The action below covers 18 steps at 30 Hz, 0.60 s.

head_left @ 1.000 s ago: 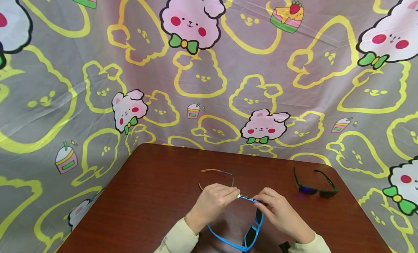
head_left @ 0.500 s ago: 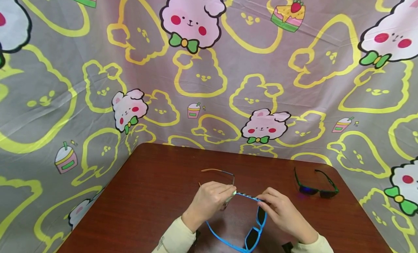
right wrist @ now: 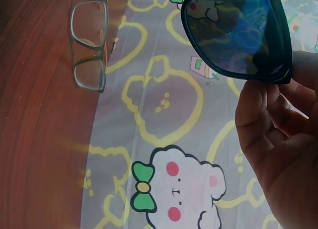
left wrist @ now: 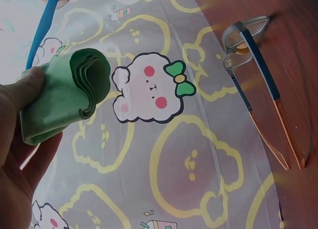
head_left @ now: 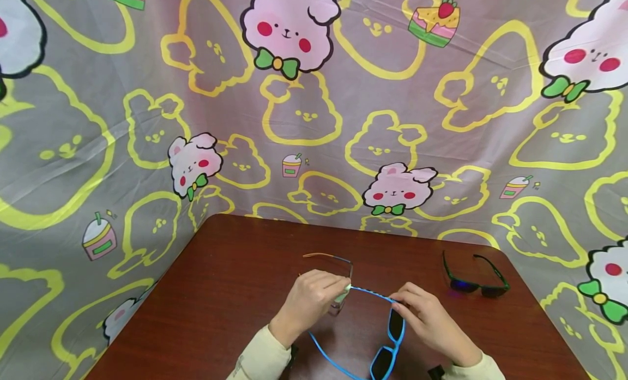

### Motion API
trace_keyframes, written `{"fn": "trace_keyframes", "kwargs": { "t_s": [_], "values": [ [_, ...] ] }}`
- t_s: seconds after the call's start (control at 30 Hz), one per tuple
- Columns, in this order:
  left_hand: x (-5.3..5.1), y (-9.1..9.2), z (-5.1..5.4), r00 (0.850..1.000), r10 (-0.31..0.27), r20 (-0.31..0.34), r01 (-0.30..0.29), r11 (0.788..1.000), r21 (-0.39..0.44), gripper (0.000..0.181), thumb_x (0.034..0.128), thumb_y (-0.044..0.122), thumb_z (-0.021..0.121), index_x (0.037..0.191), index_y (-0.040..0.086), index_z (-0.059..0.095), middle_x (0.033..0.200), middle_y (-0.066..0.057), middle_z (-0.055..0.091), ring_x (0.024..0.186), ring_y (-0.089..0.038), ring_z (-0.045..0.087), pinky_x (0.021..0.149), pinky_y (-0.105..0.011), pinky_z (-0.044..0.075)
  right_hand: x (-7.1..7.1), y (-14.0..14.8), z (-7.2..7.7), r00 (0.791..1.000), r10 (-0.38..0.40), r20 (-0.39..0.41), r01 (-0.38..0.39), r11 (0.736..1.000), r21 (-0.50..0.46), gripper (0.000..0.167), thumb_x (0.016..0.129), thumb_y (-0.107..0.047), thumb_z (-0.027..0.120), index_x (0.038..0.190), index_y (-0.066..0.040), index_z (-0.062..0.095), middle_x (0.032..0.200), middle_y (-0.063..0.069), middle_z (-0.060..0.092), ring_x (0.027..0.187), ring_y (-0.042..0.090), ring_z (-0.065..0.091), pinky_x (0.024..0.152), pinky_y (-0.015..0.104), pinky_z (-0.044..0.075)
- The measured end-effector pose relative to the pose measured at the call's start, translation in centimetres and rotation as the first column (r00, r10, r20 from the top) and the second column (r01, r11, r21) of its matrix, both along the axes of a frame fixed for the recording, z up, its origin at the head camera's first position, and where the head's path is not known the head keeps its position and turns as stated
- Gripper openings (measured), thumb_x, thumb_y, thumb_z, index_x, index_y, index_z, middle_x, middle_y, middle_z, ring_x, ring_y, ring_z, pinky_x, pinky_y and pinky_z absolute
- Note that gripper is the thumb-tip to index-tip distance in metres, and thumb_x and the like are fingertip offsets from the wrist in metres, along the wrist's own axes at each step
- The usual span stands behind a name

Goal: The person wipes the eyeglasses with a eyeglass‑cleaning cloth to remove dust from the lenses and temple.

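Blue-framed sunglasses (head_left: pixel 396 328) with dark lenses are held up above the table, temples unfolded. My right hand (head_left: pixel 432 319) pinches them at the corner where one temple meets the front; the right wrist view shows thumb and fingers at the edge of the lens (right wrist: pixel 238 35). My left hand (head_left: pixel 310 303) holds a folded pale green cloth (left wrist: pixel 59 100) against that same temple (left wrist: pixel 44 25), near its tip. The temple's end is hidden by the thumb and cloth. Its other temple (head_left: pixel 326 355) extends to the left below my left hand.
Clear eyeglasses (left wrist: pixel 262 65) with blue and orange-brown temples lie on the brown table (head_left: pixel 221 293) behind my left hand. Dark green sunglasses (head_left: pixel 463 287) rest at the right, temples open. A patterned curtain (head_left: pixel 314 134) hangs around the table's far and side edges.
My left hand and the cloth have slid left along the temple, away from my right hand, baring more of it. The right hand and sunglasses have shifted slightly right.
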<state>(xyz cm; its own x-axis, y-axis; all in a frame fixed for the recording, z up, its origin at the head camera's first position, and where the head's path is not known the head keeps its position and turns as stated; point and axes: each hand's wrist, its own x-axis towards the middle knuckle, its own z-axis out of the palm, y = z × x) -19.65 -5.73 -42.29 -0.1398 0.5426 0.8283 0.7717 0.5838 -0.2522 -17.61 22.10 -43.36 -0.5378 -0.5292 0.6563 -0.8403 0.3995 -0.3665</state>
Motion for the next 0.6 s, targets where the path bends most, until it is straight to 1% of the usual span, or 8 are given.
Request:
{"fn": "trace_keyframes", "kwargs": {
  "t_s": [0.2,0.33,0.37,0.47,0.6],
  "values": [
    [0.02,-0.16,0.00,1.000,0.003,0.006,-0.003,1.000,0.005,0.011,0.0886,0.014,0.065,0.096,0.014,0.073,0.089,0.009,0.070,0.078,-0.004,0.065,0.072,-0.021,0.051,0.24,0.14,0.10,0.999,-0.022,0.040,0.021,1.000,0.005,0.027,0.084,0.003,0.067,0.101,-0.018,0.066,0.092,-0.008,0.057,0.072,0.001,0.049,0.059,0.010,0.040],
    [0.08,-0.23,-0.12,1.000,0.003,0.021,-0.003,1.000,-0.002,0.011,0.0889,0.014,0.064,0.096,0.014,0.072,0.088,0.009,0.069,0.077,-0.004,0.064,0.071,-0.020,0.050,0.29,0.21,0.07,0.999,-0.018,0.043,0.018,1.000,0.005,0.024,0.085,0.001,0.066,0.101,-0.017,0.066,0.092,-0.006,0.057,0.072,0.002,0.049,0.059,0.011,0.040],
    [0.10,-0.24,-0.16,1.000,0.004,0.023,-0.004,1.000,-0.003,0.011,0.0898,0.014,0.063,0.096,0.014,0.072,0.088,0.009,0.069,0.077,-0.004,0.064,0.070,-0.020,0.050,0.34,0.27,0.05,0.999,-0.019,0.047,0.019,1.000,0.006,0.026,0.085,0.002,0.066,0.101,-0.018,0.066,0.092,-0.008,0.057,0.072,0.001,0.049,0.059,0.011,0.040],
    [0.13,-0.30,-0.32,1.000,0.002,0.028,-0.002,1.000,-0.003,0.013,0.0925,0.014,0.060,0.095,0.014,0.072,0.087,0.009,0.068,0.076,-0.004,0.063,0.069,-0.019,0.049,0.38,0.42,-0.09,0.999,-0.004,0.037,0.005,1.000,-0.005,0.021,0.087,-0.001,0.064,0.101,-0.016,0.066,0.090,-0.004,0.058,0.071,0.002,0.048,0.058,0.011,0.039],
    [0.13,-0.47,-0.34,1.000,-0.006,0.022,0.006,1.000,0.002,0.011,0.0910,0.013,0.061,0.095,0.014,0.072,0.086,0.009,0.068,0.076,-0.004,0.063,0.068,-0.019,0.049,0.29,0.60,-0.15,0.999,-0.008,0.050,0.008,1.000,0.005,0.015,0.090,-0.006,0.063,0.101,-0.016,0.066,0.091,-0.004,0.058,0.071,0.001,0.048,0.058,0.011,0.039]
  ]
}}
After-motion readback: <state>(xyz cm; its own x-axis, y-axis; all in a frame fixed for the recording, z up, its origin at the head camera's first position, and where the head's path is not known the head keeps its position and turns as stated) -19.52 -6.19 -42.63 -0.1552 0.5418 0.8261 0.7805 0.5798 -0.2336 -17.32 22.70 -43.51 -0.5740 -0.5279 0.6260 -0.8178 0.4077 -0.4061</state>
